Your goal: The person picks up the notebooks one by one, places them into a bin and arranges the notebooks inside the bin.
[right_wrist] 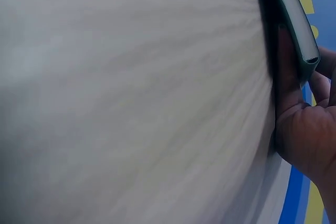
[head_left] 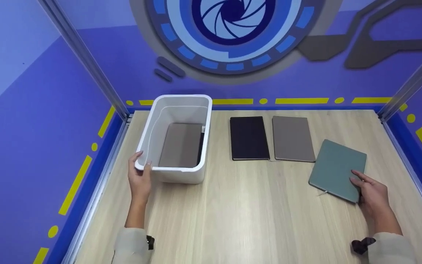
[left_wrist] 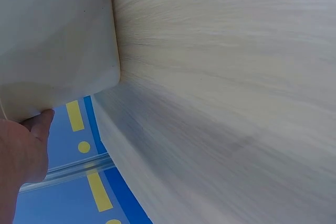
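Note:
My left hand point(head_left: 140, 181) grips the near left corner of a white plastic bin point(head_left: 181, 176), its thumb and fingers over the rim. Inside the bin lies a grey-brown notebook point(head_left: 181, 145), with a dark edge showing beside it. On the right, my right hand point(head_left: 374, 194) holds a green notebook point(head_left: 337, 170) by its near right corner. The right wrist view has one digit under the green notebook point(right_wrist: 302, 19) and other fingers on its far side. That notebook is tilted, its near edge raised off the table, a ribbon hanging from it.
A black notebook point(head_left: 249, 138) and another grey-brown notebook point(head_left: 293, 138) lie side by side on the wooden table point(head_left: 247, 216), right of the bin. Blue printed walls with metal corner posts point(head_left: 86, 58) enclose the table at the back and sides.

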A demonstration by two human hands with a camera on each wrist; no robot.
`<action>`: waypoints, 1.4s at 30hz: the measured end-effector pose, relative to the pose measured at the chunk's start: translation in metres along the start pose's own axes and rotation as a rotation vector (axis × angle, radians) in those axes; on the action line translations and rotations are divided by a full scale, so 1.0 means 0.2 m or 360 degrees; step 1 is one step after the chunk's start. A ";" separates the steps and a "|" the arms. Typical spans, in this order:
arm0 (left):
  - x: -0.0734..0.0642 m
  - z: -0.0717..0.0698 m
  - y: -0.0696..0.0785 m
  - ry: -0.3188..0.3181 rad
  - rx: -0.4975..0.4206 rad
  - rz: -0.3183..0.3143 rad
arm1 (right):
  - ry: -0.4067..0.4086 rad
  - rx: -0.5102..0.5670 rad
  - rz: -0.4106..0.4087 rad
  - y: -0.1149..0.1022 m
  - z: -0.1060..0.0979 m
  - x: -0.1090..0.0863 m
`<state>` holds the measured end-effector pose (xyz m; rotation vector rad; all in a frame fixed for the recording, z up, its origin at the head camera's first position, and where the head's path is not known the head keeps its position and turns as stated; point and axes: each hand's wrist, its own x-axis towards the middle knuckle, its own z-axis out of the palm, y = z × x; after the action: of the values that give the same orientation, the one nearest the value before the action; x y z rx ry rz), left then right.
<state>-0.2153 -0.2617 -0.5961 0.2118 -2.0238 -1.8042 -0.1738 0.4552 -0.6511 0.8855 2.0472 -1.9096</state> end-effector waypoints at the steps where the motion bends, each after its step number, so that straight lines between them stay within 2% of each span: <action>1: 0.00 0.00 0.00 0.0000 0.0004 0.0001 | 0.0001 -0.0004 -0.0009 0.00 0.00 0.00; 10: 0.00 0.00 0.00 0.0032 0.0005 -0.0010 | -0.0018 0.0038 0.0022 -0.02 0.01 0.00; 21: -0.01 -0.01 0.00 0.0034 0.0005 -0.0039 | 0.0021 0.0025 0.0008 -0.04 0.03 0.01; 30: -0.02 -0.01 0.00 0.0083 0.0025 -0.0005 | 0.0034 0.0082 0.0002 -0.02 0.05 0.00; 36: -0.01 0.01 0.01 0.0049 0.0040 0.0006 | 0.0030 0.0114 -0.0045 -0.01 0.03 -0.01; 42: 0.00 0.02 0.01 0.0066 -0.0004 0.0006 | 0.0046 0.0120 -0.0038 -0.01 0.04 0.00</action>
<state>-0.2172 -0.2577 -0.5951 0.2429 -1.9920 -1.7855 -0.1769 0.4476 -0.6500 0.9143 2.0227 -2.0102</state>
